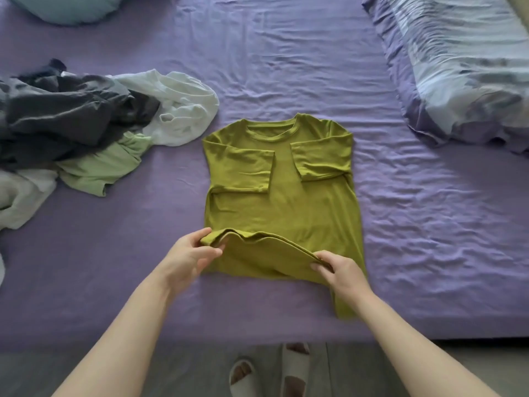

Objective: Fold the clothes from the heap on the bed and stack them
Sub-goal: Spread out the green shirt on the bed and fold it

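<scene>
An olive-green T-shirt (282,196) is laid flat, collar away from the person, in the middle of a bed (286,67) covered with a wrinkled purple sheet. Both short sleeves are folded inward over the chest. The bottom hem is lifted off the sheet and doubled back toward the collar, held at its two corners. The left corner is pinched by the left hand (190,257), whose grip is closed on the fabric between thumb and curled fingers; the right corner is pinched in the same way by the right hand (339,272). To the left, near the shirt but apart from it, a heap of unfolded clothes (86,124) is seen, made up of dark grey, white and pale green pieces. A bundled striped duvet (463,67) lies at the right side of the bed, and a teal pillow (65,7) at the far left corner. Below the bed edge, feet in pale slippers (266,371) are seen on the floor.
</scene>
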`<state>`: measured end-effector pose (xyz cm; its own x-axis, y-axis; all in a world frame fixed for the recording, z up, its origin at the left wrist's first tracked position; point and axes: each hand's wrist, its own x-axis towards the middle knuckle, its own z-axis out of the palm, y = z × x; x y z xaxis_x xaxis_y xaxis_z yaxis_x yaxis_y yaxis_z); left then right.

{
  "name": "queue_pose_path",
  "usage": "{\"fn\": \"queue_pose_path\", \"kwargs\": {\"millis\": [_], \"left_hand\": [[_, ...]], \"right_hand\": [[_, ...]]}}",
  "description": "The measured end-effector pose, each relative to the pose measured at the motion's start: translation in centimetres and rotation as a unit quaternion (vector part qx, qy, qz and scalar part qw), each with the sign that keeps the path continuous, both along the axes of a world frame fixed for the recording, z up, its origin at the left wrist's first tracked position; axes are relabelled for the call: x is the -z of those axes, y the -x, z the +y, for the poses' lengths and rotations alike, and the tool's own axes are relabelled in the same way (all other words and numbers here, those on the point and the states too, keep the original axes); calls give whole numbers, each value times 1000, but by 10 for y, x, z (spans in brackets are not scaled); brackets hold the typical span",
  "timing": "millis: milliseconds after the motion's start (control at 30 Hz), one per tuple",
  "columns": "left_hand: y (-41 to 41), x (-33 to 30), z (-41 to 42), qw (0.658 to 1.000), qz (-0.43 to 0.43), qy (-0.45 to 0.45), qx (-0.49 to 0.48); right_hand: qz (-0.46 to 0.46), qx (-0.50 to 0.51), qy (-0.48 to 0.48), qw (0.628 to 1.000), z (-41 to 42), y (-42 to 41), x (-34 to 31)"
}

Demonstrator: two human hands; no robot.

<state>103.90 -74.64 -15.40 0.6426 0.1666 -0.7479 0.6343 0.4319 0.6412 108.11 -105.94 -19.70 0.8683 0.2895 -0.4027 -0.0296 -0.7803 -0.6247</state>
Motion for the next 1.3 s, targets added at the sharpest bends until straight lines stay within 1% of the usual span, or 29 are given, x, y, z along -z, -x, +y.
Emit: {"fn": "queue_pose_path", "kwargs": {"millis": [33,67,100,133,167,233,267,333,367,400,433,500,533,567,633,700,767,900,967,1033,1100,1167,1300], "left_hand": [[-10,1,-4,993,17,-91,69],[-20,4,-6,969,40,-202,138],[-28,6,-8,932,58,-304,186],[-35,7,-9,901,68,-374,209],[-42,9,-8,894,63,-398,196],[-55,8,-8,908,21,-393,143],[-61,6,-7,898,-1,-420,134],[-74,5,-2,852,-19,-497,160],[-82,5,2,846,-16,-509,158],[-90,6,6,855,-11,-497,149],[-99,6,9,876,-9,-463,137],[-118,9,16,933,-8,-349,91],[-129,12,20,950,-4,-303,71],[-139,15,24,958,3,-281,62],[-160,21,33,965,26,-249,76],[-180,23,42,978,37,-166,120],[-197,24,51,984,23,-82,156],[-226,33,68,981,-6,-19,194],[-237,39,72,978,-11,-36,207],[-246,45,74,974,-22,-100,201],[-258,50,76,968,-38,-180,172],[-269,52,80,959,-58,-238,141],[-296,59,92,924,-62,-363,101]], "right_hand": [[-5,0,-14,1000,2,-14,-4],[-9,1,-24,1000,3,-27,-8],[-14,2,-28,1000,5,-40,-11],[-22,6,-28,999,7,-52,-14],[-31,11,-28,999,8,-63,-16],[-51,21,-30,998,11,-82,-19],[-58,26,-33,997,14,-91,-20],[-68,38,-40,996,19,-108,-21],[-71,44,-43,996,21,-117,-22],[-73,51,-45,995,24,-125,-23],[-75,56,-45,995,27,-134,-24],[-78,67,-44,994,35,-154,-26],[-77,75,-46,993,38,-165,-27],[-77,81,-50,992,42,-176,-28],[-77,91,-50,992,50,-199,-29],[-72,100,-43,991,58,-221,-27],[-71,103,-32,992,64,-241,-22],[-77,121,-15,990,73,-273,-10],[-73,121,-9,990,75,-283,-5],[-72,119,-9,990,76,-292,-2],[-80,115,-14,990,78,-303,-1],[-87,108,-20,990,84,-318,-1],[-85,85,-14,993,100,-350,7]]}}
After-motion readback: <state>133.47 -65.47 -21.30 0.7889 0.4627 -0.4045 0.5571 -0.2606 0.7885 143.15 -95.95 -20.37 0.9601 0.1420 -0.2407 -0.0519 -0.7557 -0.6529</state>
